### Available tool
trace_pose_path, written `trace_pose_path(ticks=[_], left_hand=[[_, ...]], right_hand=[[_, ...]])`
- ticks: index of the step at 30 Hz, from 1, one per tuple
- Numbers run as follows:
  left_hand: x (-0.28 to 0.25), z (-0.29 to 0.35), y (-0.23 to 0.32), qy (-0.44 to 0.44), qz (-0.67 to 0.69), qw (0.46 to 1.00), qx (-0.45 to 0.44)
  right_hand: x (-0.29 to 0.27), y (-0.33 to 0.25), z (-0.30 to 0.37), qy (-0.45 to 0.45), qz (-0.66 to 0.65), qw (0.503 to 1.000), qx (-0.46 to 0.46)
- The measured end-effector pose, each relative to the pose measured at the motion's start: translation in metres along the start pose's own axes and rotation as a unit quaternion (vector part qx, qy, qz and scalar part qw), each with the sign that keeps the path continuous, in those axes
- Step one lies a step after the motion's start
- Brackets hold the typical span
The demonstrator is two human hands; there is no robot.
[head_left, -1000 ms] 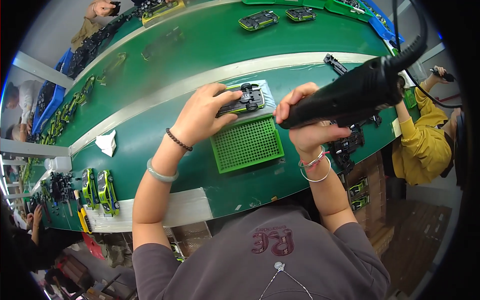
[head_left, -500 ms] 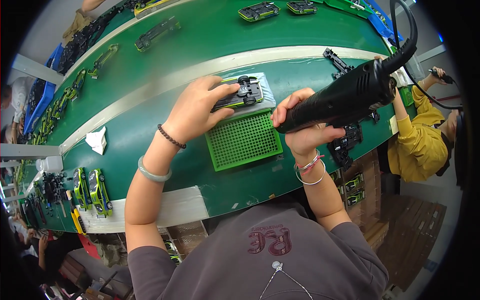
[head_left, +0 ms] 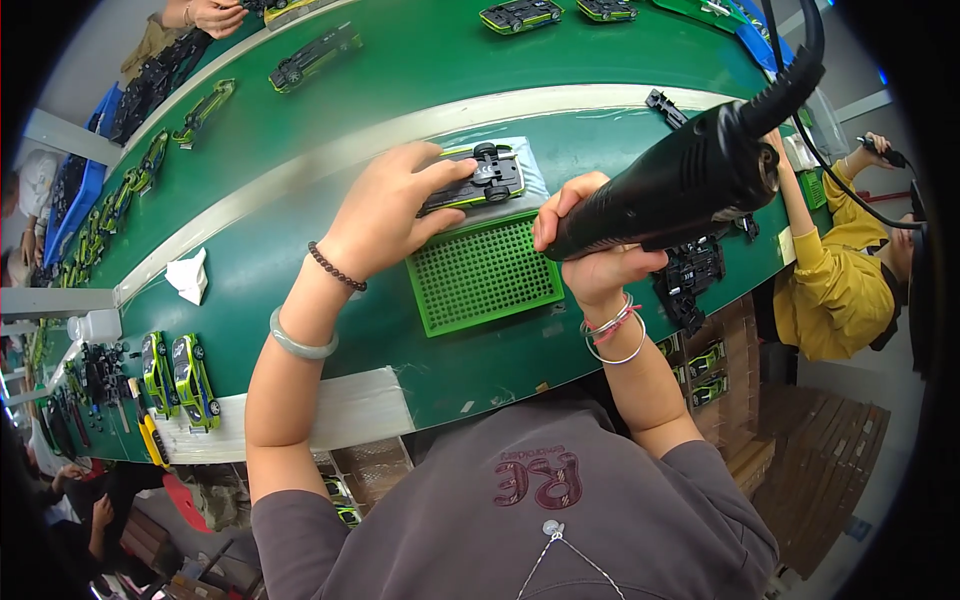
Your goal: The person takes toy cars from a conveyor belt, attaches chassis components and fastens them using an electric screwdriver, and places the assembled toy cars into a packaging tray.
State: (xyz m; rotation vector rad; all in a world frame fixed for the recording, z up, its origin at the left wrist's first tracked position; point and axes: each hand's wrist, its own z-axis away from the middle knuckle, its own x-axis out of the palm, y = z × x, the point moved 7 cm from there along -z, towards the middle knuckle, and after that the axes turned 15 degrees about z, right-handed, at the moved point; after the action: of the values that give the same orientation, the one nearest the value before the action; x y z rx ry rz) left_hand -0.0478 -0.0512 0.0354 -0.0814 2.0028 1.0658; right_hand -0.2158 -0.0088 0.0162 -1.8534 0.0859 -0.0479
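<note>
Black corded tool (head_left: pixel 665 188) clasped in right hand (head_left: pixel 600 274); left hand (head_left: pixel 388 205) clamped on upturned toy car (head_left: pixel 492 174), far grip hard to verify, green perforated basket (head_left: pixel 488 275) just beside

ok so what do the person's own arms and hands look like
Both hands are ungloved, with short brownish-grey sleeves above bare forearms. The left hand has a dark bead bracelet and a pale greenish bangle below it; the right hand has silvery bangles and a pinkish band at the wrist.
</note>
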Motion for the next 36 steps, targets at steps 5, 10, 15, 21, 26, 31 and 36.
trace_pose_path(ticks=[5, 10, 15, 21, 26, 31, 36], left_hand=[[-0.003, 0.001, 0.003, 0.034, 0.005, 0.999, 0.042], [0.0, 0.003, -0.002, 0.003, 0.012, 1.0, 0.008], [-0.003, 0.002, 0.0, 0.001, -0.001, 1.0, 0.013], [-0.002, 0.004, -0.001, 0.005, 0.0, 1.0, 0.016], [-0.001, 0.003, 0.0, 0.003, 0.0, 1.0, 0.015], [-0.001, 0.004, -0.001, 0.005, -0.006, 1.0, 0.016], [-0.001, 0.002, 0.001, 0.0, -0.006, 1.0, 0.015]], right_hand=[[0.004, -0.006, -0.004, -0.003, 0.007, 1.0, 0.005], [0.003, -0.025, -0.008, -0.001, -0.043, 0.999, -0.01], [0.004, -0.078, -0.048, -0.035, -0.113, 0.97, -0.211], [0.021, -0.035, -0.074, -0.017, -0.028, 0.994, -0.101], [0.019, -0.029, -0.078, 0.007, -0.044, 0.995, -0.09], [0.022, -0.027, -0.08, -0.011, -0.036, 0.996, -0.083], [0.027, -0.022, -0.08, -0.005, 0.014, 0.996, -0.085]])
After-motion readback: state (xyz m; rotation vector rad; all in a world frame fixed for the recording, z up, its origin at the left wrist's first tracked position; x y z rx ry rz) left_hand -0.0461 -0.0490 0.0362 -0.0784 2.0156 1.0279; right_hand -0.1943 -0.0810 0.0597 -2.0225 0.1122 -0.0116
